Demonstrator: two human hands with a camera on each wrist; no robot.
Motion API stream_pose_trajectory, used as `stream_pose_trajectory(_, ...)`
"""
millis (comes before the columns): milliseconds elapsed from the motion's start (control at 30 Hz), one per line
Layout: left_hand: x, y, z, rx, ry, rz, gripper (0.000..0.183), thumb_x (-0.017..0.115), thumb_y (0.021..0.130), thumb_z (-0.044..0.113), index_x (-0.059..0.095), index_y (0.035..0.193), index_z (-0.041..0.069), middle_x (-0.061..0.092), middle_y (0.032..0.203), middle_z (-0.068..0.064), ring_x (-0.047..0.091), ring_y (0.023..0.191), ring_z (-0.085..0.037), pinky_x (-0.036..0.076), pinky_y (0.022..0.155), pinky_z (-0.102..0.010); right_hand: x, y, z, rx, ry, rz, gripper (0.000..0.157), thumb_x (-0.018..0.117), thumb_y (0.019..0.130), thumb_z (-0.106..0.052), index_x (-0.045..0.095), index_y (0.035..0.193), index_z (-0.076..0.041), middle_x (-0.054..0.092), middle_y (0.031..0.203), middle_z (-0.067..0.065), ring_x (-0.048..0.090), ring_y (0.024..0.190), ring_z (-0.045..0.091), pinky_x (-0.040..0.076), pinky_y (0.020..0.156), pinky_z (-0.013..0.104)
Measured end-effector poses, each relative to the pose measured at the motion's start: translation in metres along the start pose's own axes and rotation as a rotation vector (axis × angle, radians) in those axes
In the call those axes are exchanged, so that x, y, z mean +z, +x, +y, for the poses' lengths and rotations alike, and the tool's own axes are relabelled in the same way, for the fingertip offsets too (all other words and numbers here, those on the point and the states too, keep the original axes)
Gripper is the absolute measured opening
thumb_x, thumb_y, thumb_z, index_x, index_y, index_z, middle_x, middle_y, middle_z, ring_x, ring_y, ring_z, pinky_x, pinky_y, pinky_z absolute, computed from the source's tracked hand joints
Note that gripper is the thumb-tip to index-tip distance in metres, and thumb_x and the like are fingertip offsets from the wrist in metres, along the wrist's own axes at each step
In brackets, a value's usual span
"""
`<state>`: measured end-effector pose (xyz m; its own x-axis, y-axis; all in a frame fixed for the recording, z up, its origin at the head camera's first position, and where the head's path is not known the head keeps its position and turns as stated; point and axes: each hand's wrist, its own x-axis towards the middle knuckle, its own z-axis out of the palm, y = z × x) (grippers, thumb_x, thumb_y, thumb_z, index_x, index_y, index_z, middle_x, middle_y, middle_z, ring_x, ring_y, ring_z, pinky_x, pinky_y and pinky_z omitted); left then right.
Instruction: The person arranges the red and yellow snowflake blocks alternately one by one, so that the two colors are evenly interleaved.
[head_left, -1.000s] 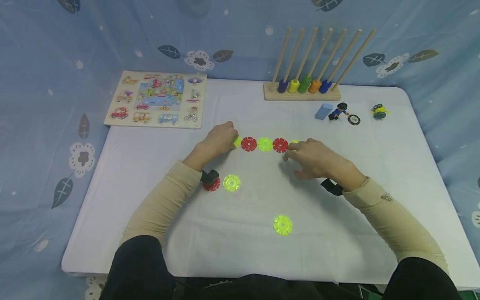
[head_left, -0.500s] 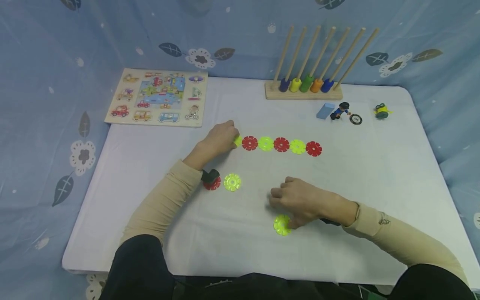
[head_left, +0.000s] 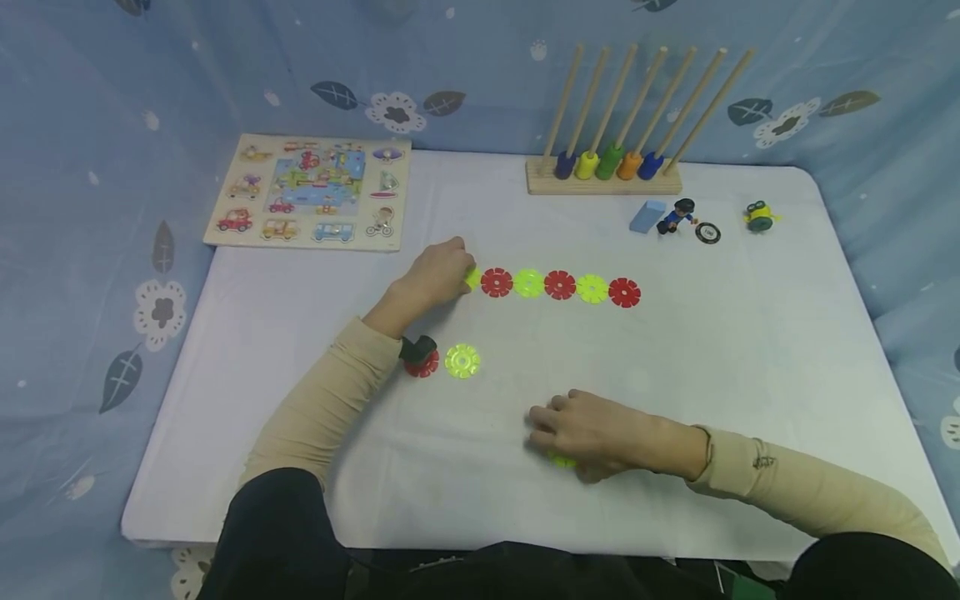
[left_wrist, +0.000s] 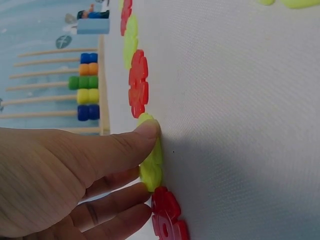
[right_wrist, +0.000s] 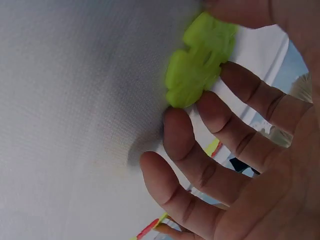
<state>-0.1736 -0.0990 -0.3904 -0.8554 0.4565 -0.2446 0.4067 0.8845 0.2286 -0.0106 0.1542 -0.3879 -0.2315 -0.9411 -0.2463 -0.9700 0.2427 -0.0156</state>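
Observation:
A row of red and yellow-green slotted snowflake discs point(head_left: 559, 285) lies across the middle of the white table. At its left end my left hand point(head_left: 437, 275) pinches a yellow-green disc point(left_wrist: 151, 172), thumb on one side and fingers on the other. Beyond those fingers a red disc point(left_wrist: 169, 220) shows in the left wrist view; the hand hides it in the head view. Nearer the front, my right hand point(head_left: 596, 433) holds a separate yellow-green disc point(right_wrist: 200, 62) between thumb and fingertips at its edges. Mostly, that disc is covered in the head view.
A loose yellow-green disc point(head_left: 462, 361) and a red disc point(head_left: 422, 364) lie near my left wrist. A picture puzzle board point(head_left: 309, 193) is back left. Behind stand a pegged bead rack point(head_left: 604, 182), blue block point(head_left: 648, 217), toy figure point(head_left: 677, 217), small wheel point(head_left: 707, 232) and yellow-green toy point(head_left: 760, 217).
My right hand has left the row's right end, moved toward the front and taken hold of the loose yellow-green disc there. My left hand stays at the row's left end.

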Motion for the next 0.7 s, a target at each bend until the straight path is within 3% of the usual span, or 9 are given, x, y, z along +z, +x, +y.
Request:
stream_pose_trajectory(167,-0.001,0.000,0.000,-0.006,0.002,-0.006,0.035,0.074,0.084,0.019,0.068,0.115,0.003,0.058,0.104,-0.010,0.056,0.092,-0.022,0.050,0.086,-0.035,0.000,-0.001,0.001,0.029,-0.007,-0.017,0.060,0.083,0.067,-0.039,0.054,0.116,-0.020,0.056,0.113,0.001,0.059,0.085,0.015,0.053,0.070,0.027)
stream_pose_trajectory(333,-0.001,-0.001,0.000,-0.003,0.005,-0.004,0.035,0.074,0.084,0.019,0.068,0.114,0.003,0.058,0.104,-0.010,0.055,0.091,-0.023,0.049,0.085,-0.035,-0.007,-0.002,0.016,0.151,0.087,-0.057,0.062,0.085,0.065,-0.038,0.053,0.116,-0.020,0.058,0.109,0.000,0.058,0.087,0.016,0.054,0.075,0.031)
stream_pose_trajectory(500,-0.001,-0.001,0.000,0.000,-0.006,0.003,0.033,0.074,0.084,0.018,0.069,0.113,0.003,0.058,0.103,-0.011,0.055,0.091,-0.023,0.049,0.084,-0.036,-0.016,-0.012,0.049,0.301,0.159,-0.010,0.064,0.088,0.064,-0.033,0.056,0.117,-0.017,0.060,0.108,0.004,0.061,0.090,0.020,0.055,0.082,0.038)
stream_pose_trajectory(700,-0.001,-0.001,0.001,-0.004,-0.013,0.007,0.034,0.074,0.084,0.018,0.069,0.114,0.003,0.059,0.104,-0.010,0.056,0.092,-0.023,0.049,0.085,-0.035,-0.020,-0.041,0.097,0.516,0.219,0.026,0.058,0.086,0.068,-0.022,0.060,0.119,-0.014,0.059,0.114,0.009,0.062,0.089,0.023,0.056,0.081,0.042)
